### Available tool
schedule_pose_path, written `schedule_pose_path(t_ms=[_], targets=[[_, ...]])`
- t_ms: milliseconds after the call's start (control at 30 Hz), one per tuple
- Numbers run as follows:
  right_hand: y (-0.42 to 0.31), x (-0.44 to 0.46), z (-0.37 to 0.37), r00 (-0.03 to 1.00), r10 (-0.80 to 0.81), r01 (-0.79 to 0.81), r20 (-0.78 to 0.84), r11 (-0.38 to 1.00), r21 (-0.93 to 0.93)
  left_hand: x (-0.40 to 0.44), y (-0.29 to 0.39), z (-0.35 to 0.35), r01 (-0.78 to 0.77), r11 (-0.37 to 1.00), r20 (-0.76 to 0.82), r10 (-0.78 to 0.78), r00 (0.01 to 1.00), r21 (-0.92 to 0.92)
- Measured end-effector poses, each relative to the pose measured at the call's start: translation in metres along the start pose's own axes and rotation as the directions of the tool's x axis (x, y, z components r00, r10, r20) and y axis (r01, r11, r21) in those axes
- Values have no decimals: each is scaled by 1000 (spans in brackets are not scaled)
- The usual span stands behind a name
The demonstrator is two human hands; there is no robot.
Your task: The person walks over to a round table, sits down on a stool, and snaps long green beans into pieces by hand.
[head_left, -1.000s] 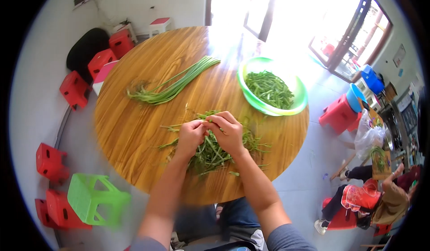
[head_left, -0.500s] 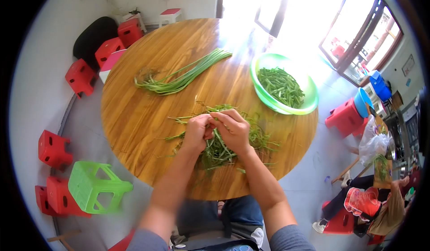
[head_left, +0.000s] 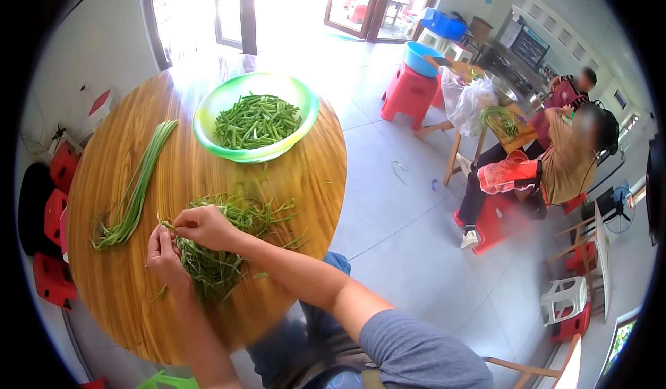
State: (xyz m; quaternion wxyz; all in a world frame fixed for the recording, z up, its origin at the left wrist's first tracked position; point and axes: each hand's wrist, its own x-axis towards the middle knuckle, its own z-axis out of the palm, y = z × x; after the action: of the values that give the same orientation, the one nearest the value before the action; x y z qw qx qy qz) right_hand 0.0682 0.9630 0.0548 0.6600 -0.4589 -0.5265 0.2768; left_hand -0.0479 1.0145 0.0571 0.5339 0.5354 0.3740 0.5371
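Note:
Over the near left part of the round wooden table, my left hand (head_left: pixel 168 257) and my right hand (head_left: pixel 208 228) meet, fingers pinched together. A small piece of green stalk (head_left: pixel 168 226) shows between their fingertips, mostly hidden. Just beyond and under my right hand lies a loose heap of thin green trimmings (head_left: pixel 215 267). A bundle of long green stalks (head_left: pixel 142 181), resembling garlic scapes, lies to the left. Short cut green pieces (head_left: pixel 257 122) fill much of a green and white plastic bowl (head_left: pixel 295 139) farther back.
The wooden table (head_left: pixel 104 306) has a rounded edge. Red stools (head_left: pixel 52 278) stand along its left side. At right, a person (head_left: pixel 565 160) sits on a red stool (head_left: pixel 496 222) beside a small table with greens (head_left: pixel 510 125). Another person (head_left: pixel 572 90) is behind.
My view has swung to the right, bringing the seated person and the right side of the room into fuller view. My hands stay together over the trimmings, now at the heap's left side.

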Motion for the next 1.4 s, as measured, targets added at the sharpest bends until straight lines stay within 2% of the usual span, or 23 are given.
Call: schedule_pose_path(t_ms=[33,167,267,300,333,400,467,600,667,700,767,800,833,900,933,967,1000,1067,1167,1233,1267,1300,1400], targets=[[4,-1,1,999,-31,33,17,995,-90,0,0,0,21,1000,-15,-20,1000,4],[19,4,2,996,-40,49,-80,993,111,-8,8,4,-163,945,79,147,986,283],[31,8,3,986,55,-46,-157,997,59,-3,-9,0,-347,837,209,283,936,423],[28,8,4,988,-22,10,-151,997,-80,-7,-7,1,-368,806,221,297,929,463],[25,7,5,984,26,-20,-176,999,32,-10,-5,1,-387,773,232,310,922,503],[16,7,5,970,125,-69,-210,964,256,-11,-3,3,-359,808,241,275,931,467],[31,10,1,951,101,-43,-294,979,198,-14,0,4,-344,839,271,246,931,422],[9,14,-8,874,195,24,-446,898,440,-11,-3,4,-233,939,318,147,937,253],[-8,12,-14,815,32,115,-578,970,215,-8,-8,2,-188,970,349,125,929,154],[-49,5,-23,799,109,86,-591,952,293,-6,-5,1,-200,973,365,144,920,120],[-18,13,-35,722,-72,99,-689,995,-1,-1,-8,-7,61,996,345,-38,938,-57],[-27,13,-35,723,-166,137,-671,986,-96,3,-11,-8,312,923,348,-222,911,-227],[-40,10,-34,746,-137,-38,-652,968,-247,2,-5,-9,284,937,358,-199,912,-205],[-48,16,-32,703,-304,123,-643,942,-311,2,-1,-8,348,899,412,-221,884,-266],[-59,18,-37,716,-295,41,-633,923,-384,3,-4,-9,431,833,456,-252,853,-346],[-52,27,-50,709,-361,109,-606,905,-411,5,-5,-7,433,829,459,-249,853,-355],[-57,31,-61,700,-369,52,-611,880,-472,3,-3,-6,438,823,465,-247,850,-363],[-33,47,-91,595,-590,-147,-546,587,-796,-4,7,-6,429,834,494,-226,840,-347],[-46,29,-81,744,-473,-121,-472,599,-792,-3,16,-6,395,874,516,-207,831,-285],[-53,11,-58,899,-4,-187,-439,901,-392,-5,17,-6,402,883,532,-226,816,-241],[-53,5,-48,919,220,-281,-326,947,-156,-5,17,-6,414,882,548,-238,802,-223],[-44,2,-38,956,153,-185,-252,976,-111,-6,16,-7,427,881,567,-251,785,-202],[-33,-7,-27,975,190,-200,-119,976,-81,-7,14,-5,377,918,576,-243,780,-123]])
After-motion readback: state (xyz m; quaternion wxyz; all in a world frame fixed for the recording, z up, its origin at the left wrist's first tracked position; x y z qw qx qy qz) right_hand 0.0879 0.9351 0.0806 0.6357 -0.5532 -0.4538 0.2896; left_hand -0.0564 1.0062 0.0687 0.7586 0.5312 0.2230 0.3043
